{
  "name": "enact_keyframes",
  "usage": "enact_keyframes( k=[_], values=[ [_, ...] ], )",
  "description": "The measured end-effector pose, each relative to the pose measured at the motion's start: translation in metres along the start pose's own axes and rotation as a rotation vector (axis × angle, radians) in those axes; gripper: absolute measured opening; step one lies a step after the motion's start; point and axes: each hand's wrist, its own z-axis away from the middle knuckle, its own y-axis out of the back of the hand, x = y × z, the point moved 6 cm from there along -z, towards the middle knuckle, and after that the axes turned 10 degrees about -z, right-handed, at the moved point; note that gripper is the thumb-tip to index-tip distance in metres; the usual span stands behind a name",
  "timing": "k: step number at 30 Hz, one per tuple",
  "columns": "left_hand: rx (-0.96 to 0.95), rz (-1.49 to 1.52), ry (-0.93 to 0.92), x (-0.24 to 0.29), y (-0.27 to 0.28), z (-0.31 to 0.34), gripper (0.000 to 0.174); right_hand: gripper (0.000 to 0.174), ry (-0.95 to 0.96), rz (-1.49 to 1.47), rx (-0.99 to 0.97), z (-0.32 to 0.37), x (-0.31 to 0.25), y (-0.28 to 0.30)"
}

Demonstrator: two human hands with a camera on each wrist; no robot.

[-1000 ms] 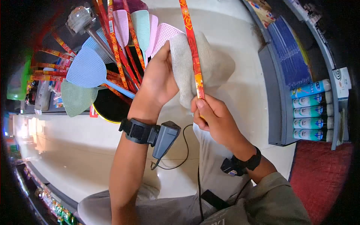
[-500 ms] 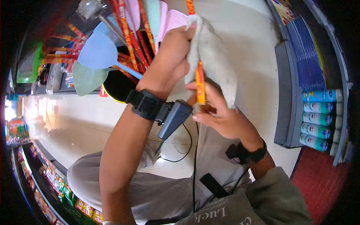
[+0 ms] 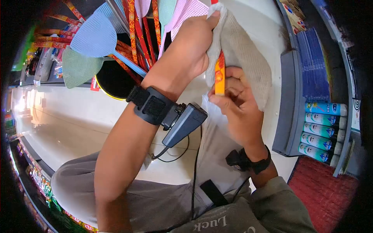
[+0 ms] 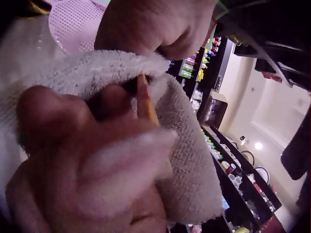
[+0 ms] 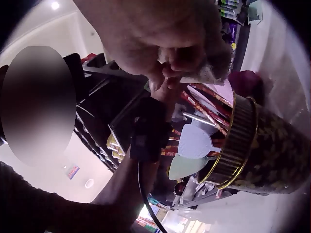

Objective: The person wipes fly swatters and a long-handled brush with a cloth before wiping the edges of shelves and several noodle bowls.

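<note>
My left hand (image 3: 196,39) grips a pale grey knitted cloth (image 3: 246,54) folded around a red-and-orange patterned stick (image 3: 220,77). The stick's orange lower end sticks out below the folded part, and most of its upper length is covered by the cloth. My right hand (image 3: 243,112) holds that lower end, the thumb right at the tip and the other fingers curled behind it. A loose flap of cloth hangs over the right fingers. In the left wrist view, the stick (image 4: 146,104) runs up into the fold of the cloth (image 4: 189,160).
To the left, a gold-rimmed bin (image 5: 228,165) holds similar patterned sticks and several fly swatters, a blue one (image 3: 95,33) and a green one (image 3: 81,68) leaning outward. A shelf with spray cans (image 3: 320,132) stands at right. Near my knees runs a black cable (image 3: 194,174).
The left hand has closed the cloth around the stick, which lay uncovered across it before. The right hand loosened, then took the lower end again. Both hands have shifted right in view.
</note>
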Motion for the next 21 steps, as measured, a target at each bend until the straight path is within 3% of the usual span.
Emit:
enact_keyframes(
  k=[2,4,6,8,11,12,16,18,20,21],
  values=[
    [-0.069,0.077,0.026,0.002,-0.006,0.003,0.029,0.038,-0.035,-0.020,0.023,0.000,-0.004,0.000],
    [-0.198,0.173,0.095,0.007,-0.013,0.007,0.040,0.034,-0.035,-0.018,0.051,-0.001,-0.007,0.000],
    [-0.030,0.127,0.172,0.018,-0.027,0.014,0.032,0.031,-0.006,0.009,0.079,-0.005,-0.010,0.002],
    [0.027,0.057,0.130,0.019,-0.034,0.017,0.027,0.024,0.032,0.060,0.112,-0.010,-0.017,0.007],
    [-0.024,-0.104,-0.080,0.011,-0.023,0.008,0.027,0.018,0.080,0.111,0.150,-0.016,-0.021,0.008],
    [-0.013,-0.098,-0.058,0.012,-0.023,0.009,0.027,0.016,0.100,0.133,0.162,-0.017,-0.024,0.010],
    [-0.001,-0.017,-0.042,0.016,-0.030,0.023,0.023,0.010,-0.184,0.181,0.027,-0.019,-0.018,0.042],
    [0.001,-0.005,-0.016,0.011,-0.023,0.026,0.022,0.010,-0.143,0.340,0.060,-0.035,-0.048,0.082],
    [-0.021,-0.067,-0.032,0.000,-0.015,0.025,0.022,0.028,0.144,0.531,0.092,-0.063,-0.094,0.113],
    [-0.037,-0.096,-0.027,-0.005,-0.015,0.026,0.022,0.029,0.133,0.523,0.071,-0.076,-0.103,0.104]
  ],
)
